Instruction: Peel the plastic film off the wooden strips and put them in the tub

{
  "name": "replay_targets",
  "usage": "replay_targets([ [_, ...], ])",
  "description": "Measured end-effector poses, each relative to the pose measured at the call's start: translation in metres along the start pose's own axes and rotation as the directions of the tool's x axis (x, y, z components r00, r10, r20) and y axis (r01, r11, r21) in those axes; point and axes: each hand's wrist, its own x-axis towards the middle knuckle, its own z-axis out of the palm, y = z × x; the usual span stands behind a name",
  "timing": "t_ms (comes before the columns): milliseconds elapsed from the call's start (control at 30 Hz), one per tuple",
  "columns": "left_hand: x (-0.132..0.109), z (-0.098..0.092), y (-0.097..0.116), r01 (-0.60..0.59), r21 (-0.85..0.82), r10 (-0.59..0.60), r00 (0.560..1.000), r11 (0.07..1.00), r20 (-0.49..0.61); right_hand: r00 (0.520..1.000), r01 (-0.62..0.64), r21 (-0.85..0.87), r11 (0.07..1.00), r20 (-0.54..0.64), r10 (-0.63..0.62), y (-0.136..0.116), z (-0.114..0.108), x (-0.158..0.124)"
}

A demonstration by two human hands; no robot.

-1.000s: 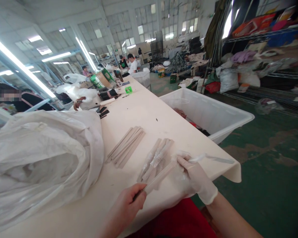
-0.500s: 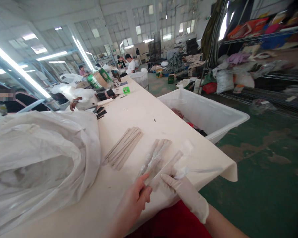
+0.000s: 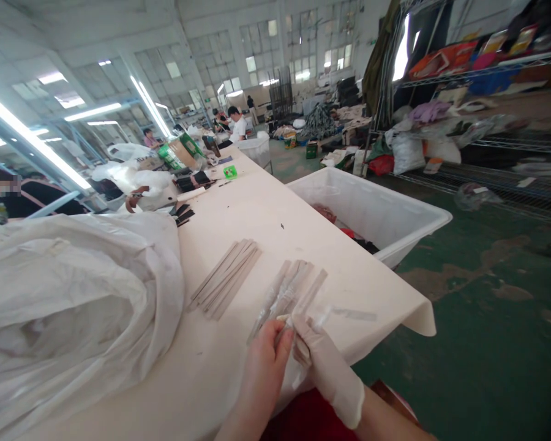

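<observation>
The bare left hand [image 3: 269,350] and the right hand [image 3: 319,349], which wears a pale, thin glove, meet near the close edge of a long table with a smooth cream covering [image 3: 248,208]. Both are closed with fingers pinched around the near end of a flat, narrow, greyish-beige strip [image 3: 314,289], which slants away from them over the table. Just left of it lie several similar strips in crinkled clear plastic wrapping [image 3: 282,291]. Farther left, apart from these, is a loose, fanned pile of flat greyish-beige strips [image 3: 227,275]. A flat piece of clear film [image 3: 356,315] lies right of the hands. A large, rumpled white sack [image 3: 163,282] fills the table's left side, and a white rectangular plastic bin [image 3: 395,211] stands beside the right edge.
</observation>
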Motion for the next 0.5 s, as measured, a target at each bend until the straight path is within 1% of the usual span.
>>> replay_targets([
  [33, 0.0, 0.002, -0.001, -0.003, -0.001, 0.003, 1.0, 1.0, 0.011, 1.0, -0.007, 0.003, 1.0, 0.01, 0.007, 0.001, -0.001, -0.001],
  [67, 0.0, 0.002, -0.003, -0.005, 0.005, 0.005, 0.999, 1.0, 0.033, 1.0, -0.009, 0.007, 1.0, -0.008, 0.009, 0.0, -0.004, -0.001],
  [133, -0.002, 0.001, -0.006, -0.01, 0.034, 0.008, 0.997, 0.999, 0.071, 0.997, 0.0, 0.025, 1.0, -0.083, 0.002, -0.004, -0.011, 0.001],
  [200, -0.002, 0.001, -0.006, -0.019, 0.064, 0.015, 0.997, 0.998, 0.071, 0.99, 0.006, 0.063, 0.998, -0.138, 0.002, -0.006, -0.014, 0.004],
  [267, 0.002, 0.002, -0.002, -0.031, 0.095, 0.028, 0.999, 0.995, 0.034, 0.995, -0.011, 0.098, 0.995, -0.102, 0.021, -0.004, -0.013, 0.006],
  [333, 0.014, 0.004, 0.003, -0.031, 0.139, 0.031, 1.0, 0.99, 0.001, 0.999, -0.027, 0.135, 0.99, -0.035, 0.032, -0.002, -0.011, 0.009],
  [367, 0.023, 0.005, 0.005, -0.026, 0.171, 0.029, 1.0, 0.985, -0.012, 0.999, -0.033, 0.164, 0.986, -0.02, 0.037, -0.003, -0.011, 0.011],
  [433, 0.044, 0.005, 0.007, -0.009, 0.269, 0.024, 0.998, 0.963, -0.051, 0.999, -0.04, 0.253, 0.967, -0.017, 0.046, -0.009, -0.017, 0.016],
  [500, 0.065, 0.004, 0.007, 0.011, 0.389, 0.026, 0.996, 0.921, -0.09, 0.997, -0.075, 0.348, 0.934, -0.001, 0.08, -0.019, -0.027, 0.021],
])
